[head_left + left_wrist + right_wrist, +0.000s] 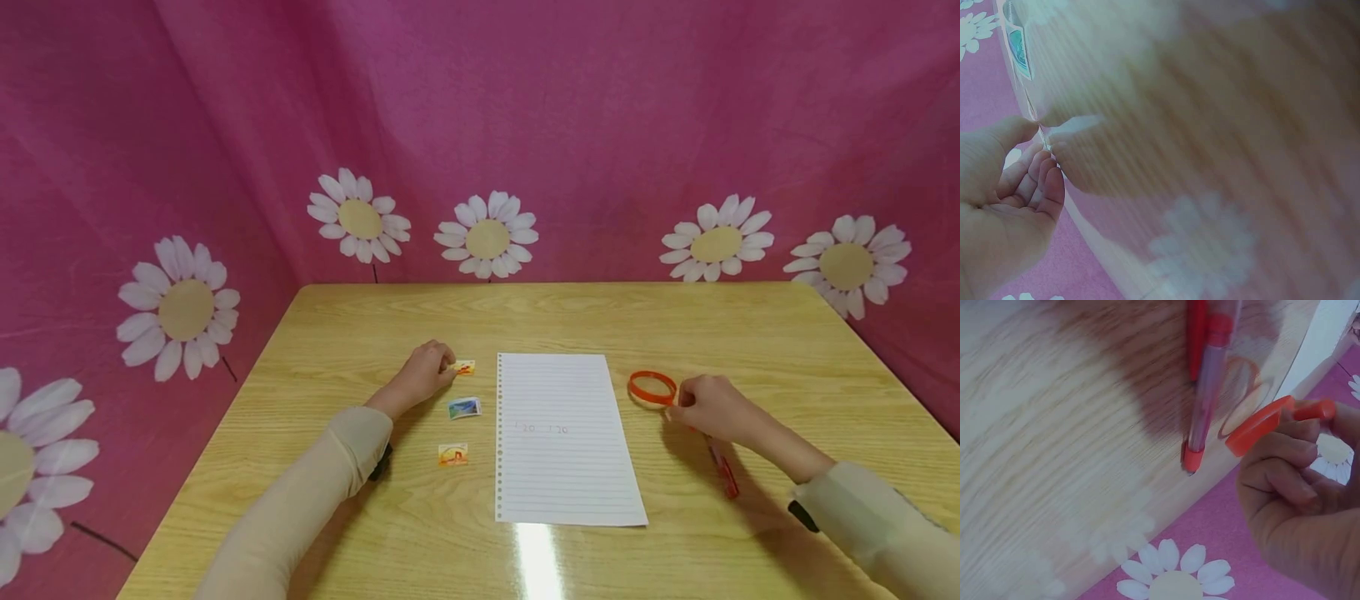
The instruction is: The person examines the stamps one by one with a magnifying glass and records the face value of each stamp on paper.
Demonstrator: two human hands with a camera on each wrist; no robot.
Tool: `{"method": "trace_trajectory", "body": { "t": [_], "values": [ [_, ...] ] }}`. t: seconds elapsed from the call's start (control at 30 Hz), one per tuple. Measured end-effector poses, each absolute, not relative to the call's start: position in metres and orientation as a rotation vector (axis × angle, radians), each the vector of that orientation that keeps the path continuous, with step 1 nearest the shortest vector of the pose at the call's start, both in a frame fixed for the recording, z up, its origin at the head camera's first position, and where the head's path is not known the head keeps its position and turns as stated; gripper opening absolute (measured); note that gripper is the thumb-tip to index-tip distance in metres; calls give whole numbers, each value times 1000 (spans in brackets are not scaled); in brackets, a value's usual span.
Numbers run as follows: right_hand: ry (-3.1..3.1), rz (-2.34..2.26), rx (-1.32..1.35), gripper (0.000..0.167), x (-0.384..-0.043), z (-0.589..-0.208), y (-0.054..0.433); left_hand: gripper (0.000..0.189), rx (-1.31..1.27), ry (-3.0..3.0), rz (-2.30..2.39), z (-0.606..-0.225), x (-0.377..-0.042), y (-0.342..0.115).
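My left hand is at the far-left stamp, yellow and red, with thumb and fingertips pinching its left edge. Nearer to me lie a blue-green landscape stamp and a second yellow stamp. In the left wrist view, the blue-green stamp shows beyond the thumb. My right hand grips the short handle of an orange magnifying glass, whose round frame points left. In the right wrist view, the handle sits between thumb and curled fingers. A red pen lies beneath the right wrist.
Between the hands, a lined sheet of paper with punched holes down its left side lies on the wooden table. Faint pencil-like numbers are written on it. A pink curtain with daisies hangs behind and at the sides.
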State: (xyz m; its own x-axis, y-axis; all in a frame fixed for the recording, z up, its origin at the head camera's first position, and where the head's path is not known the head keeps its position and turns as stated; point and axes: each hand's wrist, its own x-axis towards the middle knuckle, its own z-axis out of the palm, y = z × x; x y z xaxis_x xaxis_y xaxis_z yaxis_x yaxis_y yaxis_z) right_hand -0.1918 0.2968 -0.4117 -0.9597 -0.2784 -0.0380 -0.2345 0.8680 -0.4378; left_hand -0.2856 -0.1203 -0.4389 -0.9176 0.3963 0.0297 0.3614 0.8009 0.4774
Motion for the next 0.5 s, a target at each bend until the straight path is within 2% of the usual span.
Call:
{"method": "trace_trajectory", "body": {
  "t": [0.5],
  "values": [
    [2896, -627, -484, 39, -187, -428, 286, 18, 615, 2906, 762, -440, -286, -121]
  ]
}}
